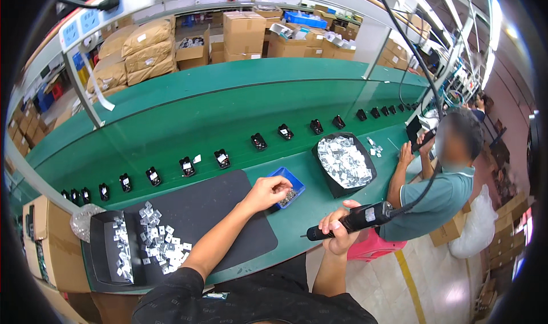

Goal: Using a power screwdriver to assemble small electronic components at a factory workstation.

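My right hand (pixel 341 230) is wrapped round a black electric screwdriver (pixel 365 216), its thin bit pointing left and its cable running up to the right. My left hand (pixel 267 194) reaches over the rim of a small blue bin (pixel 298 182). Inside the bin lies a pile of small metal screws (pixel 289 197). The left fingers are curled together at the pile, and what they pinch is hidden. Under my left forearm lies a dark grey mat (pixel 217 210), with many small silvery plates (pixel 165 241) scattered at its left end.
A black tray (pixel 105 272) with more plates stands at left; another black bin (pixel 365 181) full of them is right of the blue bin. Black assemblies (pixel 221 158) line the green bench (pixel 240 113). A co-worker (pixel 439 181) sits at right. Cartons (pixel 242 35) stand behind.
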`<state>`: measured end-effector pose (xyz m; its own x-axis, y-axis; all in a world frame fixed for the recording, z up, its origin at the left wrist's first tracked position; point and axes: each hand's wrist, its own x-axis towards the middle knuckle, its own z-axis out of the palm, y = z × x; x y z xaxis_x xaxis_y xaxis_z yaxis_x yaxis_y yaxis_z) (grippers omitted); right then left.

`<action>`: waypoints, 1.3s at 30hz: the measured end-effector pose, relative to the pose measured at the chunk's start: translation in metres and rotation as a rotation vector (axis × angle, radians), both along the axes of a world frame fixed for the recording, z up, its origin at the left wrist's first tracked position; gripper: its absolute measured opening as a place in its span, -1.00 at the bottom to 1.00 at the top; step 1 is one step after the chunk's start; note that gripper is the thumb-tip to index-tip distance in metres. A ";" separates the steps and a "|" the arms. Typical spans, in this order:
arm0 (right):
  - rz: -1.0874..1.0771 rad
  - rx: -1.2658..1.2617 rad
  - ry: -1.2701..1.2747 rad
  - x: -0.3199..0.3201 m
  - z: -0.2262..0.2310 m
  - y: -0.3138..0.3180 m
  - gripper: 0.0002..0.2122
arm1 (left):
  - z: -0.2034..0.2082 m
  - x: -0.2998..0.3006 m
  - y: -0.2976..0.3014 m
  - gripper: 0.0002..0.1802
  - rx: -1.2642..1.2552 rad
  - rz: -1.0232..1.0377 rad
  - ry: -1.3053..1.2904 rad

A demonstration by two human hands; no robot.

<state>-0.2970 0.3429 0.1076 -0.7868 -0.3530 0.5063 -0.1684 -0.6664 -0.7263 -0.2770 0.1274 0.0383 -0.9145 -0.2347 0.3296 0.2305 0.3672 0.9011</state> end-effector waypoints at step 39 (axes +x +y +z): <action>0.393 -0.621 0.278 -0.033 0.040 -0.095 -0.57 | 0.025 0.075 0.029 -0.82 1.267 -0.167 0.417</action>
<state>-0.3300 0.2483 0.1479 -0.4785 -0.1670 0.8621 0.0432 -0.9850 -0.1668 -0.2022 0.1565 0.0634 -0.8473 -0.4791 0.2293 0.5288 -0.7203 0.4490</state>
